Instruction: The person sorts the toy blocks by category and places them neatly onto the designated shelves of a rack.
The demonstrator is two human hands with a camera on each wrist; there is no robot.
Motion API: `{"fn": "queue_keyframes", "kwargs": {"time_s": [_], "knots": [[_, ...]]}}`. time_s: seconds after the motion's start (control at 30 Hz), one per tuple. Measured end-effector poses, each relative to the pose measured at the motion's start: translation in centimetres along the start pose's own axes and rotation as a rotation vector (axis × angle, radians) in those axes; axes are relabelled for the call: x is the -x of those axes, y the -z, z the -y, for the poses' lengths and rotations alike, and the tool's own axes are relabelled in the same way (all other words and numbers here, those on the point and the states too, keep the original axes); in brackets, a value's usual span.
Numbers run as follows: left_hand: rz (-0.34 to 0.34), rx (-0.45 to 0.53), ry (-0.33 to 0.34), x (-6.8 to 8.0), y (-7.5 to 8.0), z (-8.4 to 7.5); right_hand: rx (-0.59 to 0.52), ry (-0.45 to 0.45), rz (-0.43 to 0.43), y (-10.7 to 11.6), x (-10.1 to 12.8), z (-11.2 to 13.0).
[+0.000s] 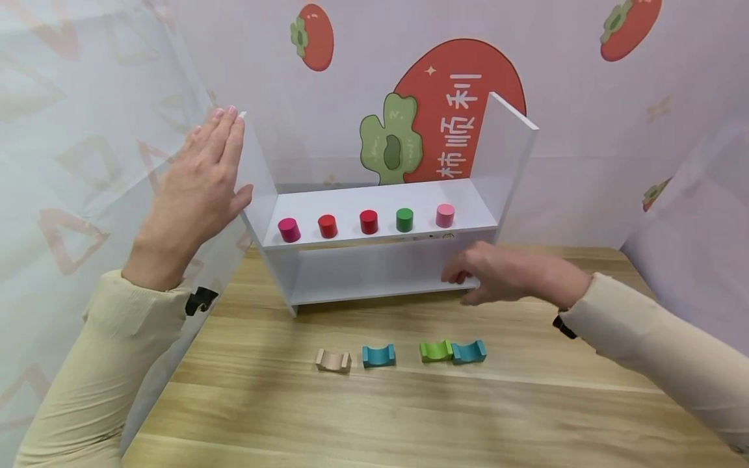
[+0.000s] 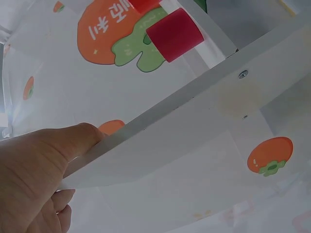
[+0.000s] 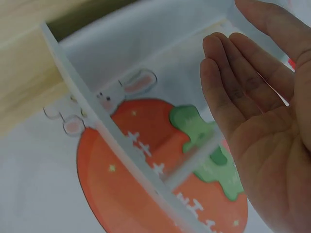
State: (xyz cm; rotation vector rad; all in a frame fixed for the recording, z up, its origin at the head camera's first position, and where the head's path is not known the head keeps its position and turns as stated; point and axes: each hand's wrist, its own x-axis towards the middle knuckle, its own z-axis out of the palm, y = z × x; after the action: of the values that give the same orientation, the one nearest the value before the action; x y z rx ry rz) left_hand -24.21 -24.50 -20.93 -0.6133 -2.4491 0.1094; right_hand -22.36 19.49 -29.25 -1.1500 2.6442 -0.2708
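Observation:
A white two-tier shelf [image 1: 374, 242] with tall side panels stands on the table. My left hand [image 1: 201, 179] grips the upper edge of its left panel [image 2: 160, 150], thumb on the inner face and fingers on the outer, as the left wrist view shows. On the upper board, a row of small cylinders runs from a magenta cylinder [image 1: 289, 229] through two red ones and a green cylinder [image 1: 404, 220] to a pink cylinder [image 1: 445, 215]. My right hand [image 1: 497, 272] hovers before the shelf's lower right part, fingers loosely bent, palm bare in the right wrist view [image 3: 272, 131].
In front of the shelf lie a plain wooden curved block [image 1: 333, 361], a blue curved block [image 1: 378, 356], and a green curved block [image 1: 435, 351] against another blue one [image 1: 469, 352]. A persimmon-printed cloth [image 1: 573, 130] hangs behind and at both sides of the wooden table [image 1: 374, 422].

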Motion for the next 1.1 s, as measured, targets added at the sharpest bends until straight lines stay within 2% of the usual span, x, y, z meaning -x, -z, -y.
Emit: {"fn": "queue_keyframes", "kwargs": {"time_s": [0.23,0.33,0.6,0.8,0.93,1.1], "knots": [[0.015,0.0,0.012,0.0,0.1,0.0,-0.056,-0.029,0.106,-3.8,-0.9,-0.4],[0.02,-0.001,0.017,0.0,0.1,0.0,-0.067,-0.015,0.12,-5.4,-1.3,-0.7],[0.023,0.004,0.019,0.2,0.1,-0.1,-0.116,0.055,0.118,-9.6,-1.8,-1.3],[0.019,0.008,0.02,0.2,0.1,-0.1,-0.079,0.111,0.053,-12.3,-2.0,-2.0],[0.016,0.009,0.016,0.1,0.1,-0.2,-0.091,0.105,0.016,-13.6,-2.0,-2.4],[0.019,0.007,0.018,0.0,0.1,-0.2,-0.102,0.072,0.01,-14.7,-2.1,-2.7]]}}
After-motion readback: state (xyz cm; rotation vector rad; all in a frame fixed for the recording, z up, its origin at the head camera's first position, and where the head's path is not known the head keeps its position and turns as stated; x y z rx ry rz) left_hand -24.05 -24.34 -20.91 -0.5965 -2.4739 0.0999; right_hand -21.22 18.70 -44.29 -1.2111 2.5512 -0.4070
